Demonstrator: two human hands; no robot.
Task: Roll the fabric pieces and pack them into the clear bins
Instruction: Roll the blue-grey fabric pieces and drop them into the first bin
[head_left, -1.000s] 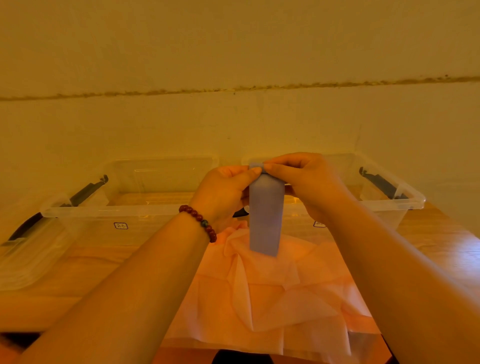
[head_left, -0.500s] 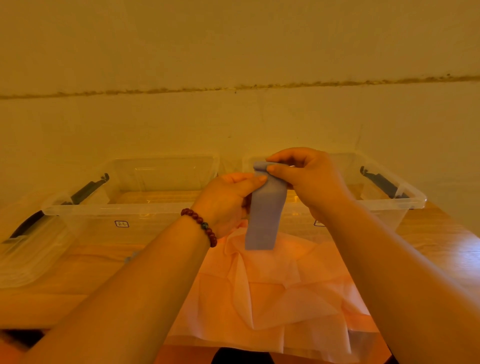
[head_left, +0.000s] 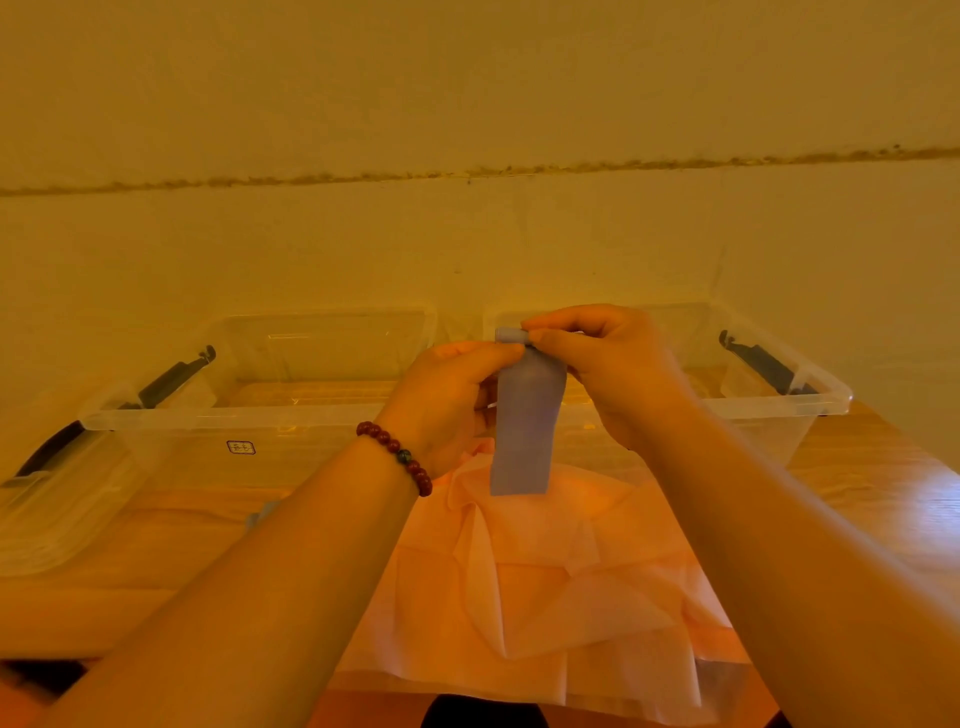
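Strip: blue fabric strip (head_left: 524, 431) hangs vertically at frame centre, top end rolled.
Hands: left hand (head_left: 447, 400) and right hand (head_left: 608, 364) both pinch that roll.
Bins: clear bins (head_left: 270, 421) just behind.

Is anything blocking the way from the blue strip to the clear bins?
Nothing visible does. The left hand and right hand pinch the strip at its rolled top, just in front of the left bin and right bin, both without lids. The pink fabric lies below the strip, not in its way.
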